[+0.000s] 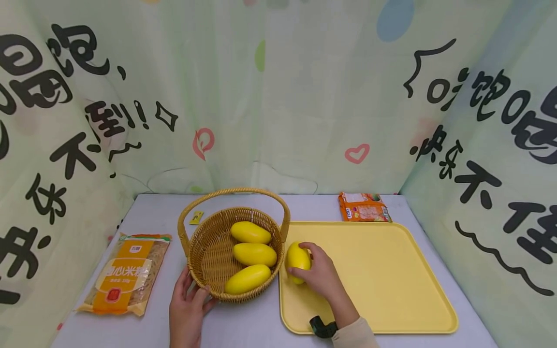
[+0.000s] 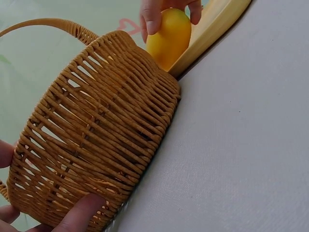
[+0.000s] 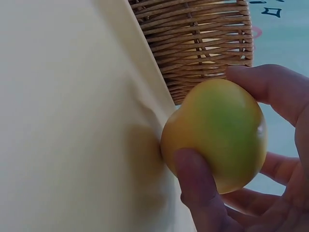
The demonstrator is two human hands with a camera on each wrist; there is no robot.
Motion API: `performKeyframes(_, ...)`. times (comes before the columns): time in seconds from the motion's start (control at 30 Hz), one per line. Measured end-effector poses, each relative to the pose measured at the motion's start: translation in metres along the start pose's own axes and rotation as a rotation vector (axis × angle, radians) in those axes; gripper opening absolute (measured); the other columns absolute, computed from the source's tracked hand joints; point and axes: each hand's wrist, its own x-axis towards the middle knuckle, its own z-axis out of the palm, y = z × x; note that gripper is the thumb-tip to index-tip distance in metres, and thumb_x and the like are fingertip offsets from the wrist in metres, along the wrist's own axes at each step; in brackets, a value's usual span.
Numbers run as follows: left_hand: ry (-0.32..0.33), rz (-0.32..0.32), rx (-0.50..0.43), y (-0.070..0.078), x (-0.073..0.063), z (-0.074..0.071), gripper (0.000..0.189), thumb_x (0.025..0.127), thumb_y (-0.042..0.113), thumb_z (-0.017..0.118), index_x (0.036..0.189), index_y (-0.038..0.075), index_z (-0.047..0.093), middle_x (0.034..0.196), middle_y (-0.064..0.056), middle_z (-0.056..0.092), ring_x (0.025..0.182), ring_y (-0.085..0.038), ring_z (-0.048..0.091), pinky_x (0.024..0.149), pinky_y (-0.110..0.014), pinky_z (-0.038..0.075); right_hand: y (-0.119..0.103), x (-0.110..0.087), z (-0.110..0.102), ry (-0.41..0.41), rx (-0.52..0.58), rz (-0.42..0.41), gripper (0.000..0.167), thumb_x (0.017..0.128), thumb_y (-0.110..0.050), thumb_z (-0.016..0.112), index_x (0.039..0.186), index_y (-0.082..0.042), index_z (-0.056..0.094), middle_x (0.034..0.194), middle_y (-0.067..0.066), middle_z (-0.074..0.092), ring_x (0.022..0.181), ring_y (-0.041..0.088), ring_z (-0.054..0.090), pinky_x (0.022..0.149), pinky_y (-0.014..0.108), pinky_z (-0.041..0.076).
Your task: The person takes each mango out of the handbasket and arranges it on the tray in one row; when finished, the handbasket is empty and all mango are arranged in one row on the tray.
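In the head view, a wicker basket [image 1: 213, 263] with a tall arched handle holds three yellow mangoes [image 1: 255, 254] on its right side. My left hand [image 1: 188, 309] holds the basket's lower front left; the left wrist view shows the thumb [image 2: 83, 212] against the woven wall. My right hand [image 1: 323, 273] grips another mango [image 1: 298, 261] between thumb and fingers, over the left edge of a yellow tray [image 1: 374, 280] and just right of the basket. That mango's green end [image 3: 224, 125] faces the right wrist camera. Whether it touches the tray, I cannot tell.
Left of the basket lies an orange-labelled food bag [image 1: 126, 275]. Behind the basket is a small yellow packet [image 1: 197, 217], and behind the tray an orange packet [image 1: 364, 208]. All stand on a white-covered table [image 1: 243, 324] enclosed by printed curtains [image 1: 300, 121].
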Motion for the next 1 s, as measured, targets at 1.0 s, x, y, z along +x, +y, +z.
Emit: performKeyframes(1.0,-0.009,0.004,0.001,-0.003,0.002,-0.002,0.086,0.104,0.007,0.055,0.172,0.028,0.007,0.177,-0.011,0.016,0.153,-0.037,0.037,0.092,-0.040,0.066,0.000,-0.012,-0.013,-0.007,-0.100,0.028,0.086,0.079,-0.030,0.093,0.152,-0.007,0.053,0.147,0.020,0.060,0.120,0.035,0.062,0.105,0.058,0.055)
